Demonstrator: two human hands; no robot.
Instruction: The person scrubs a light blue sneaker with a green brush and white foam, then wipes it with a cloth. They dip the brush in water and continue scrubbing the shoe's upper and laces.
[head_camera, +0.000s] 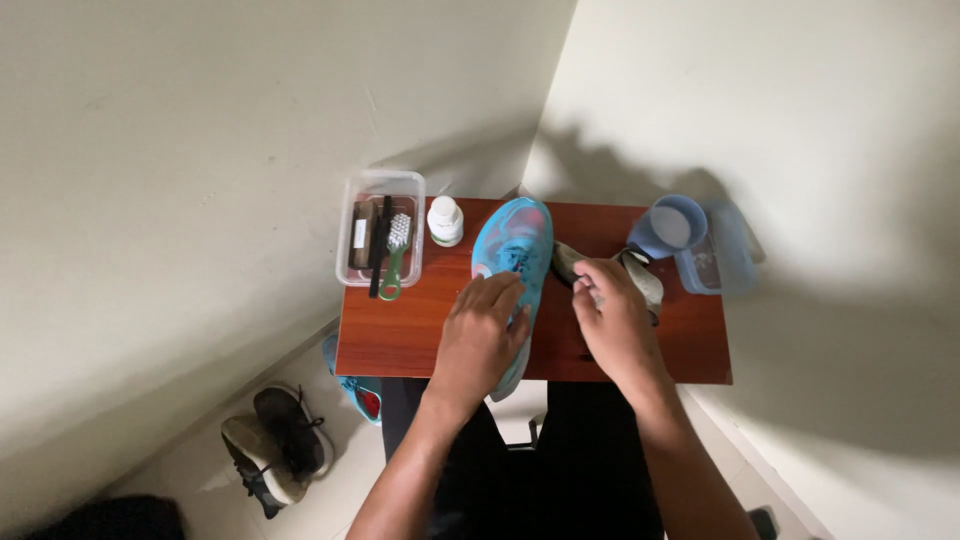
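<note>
My left hand presses flat on the blue shoe lying mid-table; my right hand grips a grey cloth just beside it. Wiping looks barely begun; the brushes sit untouched.

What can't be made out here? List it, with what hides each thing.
Head view:
- Turquoise shoe: rear half hidden under left hand.
- Grey cloth: mostly covered by right hand.
- Blue cup: contents too small to tell.
- Second turquoise shoe: mostly hidden by table.
</note>
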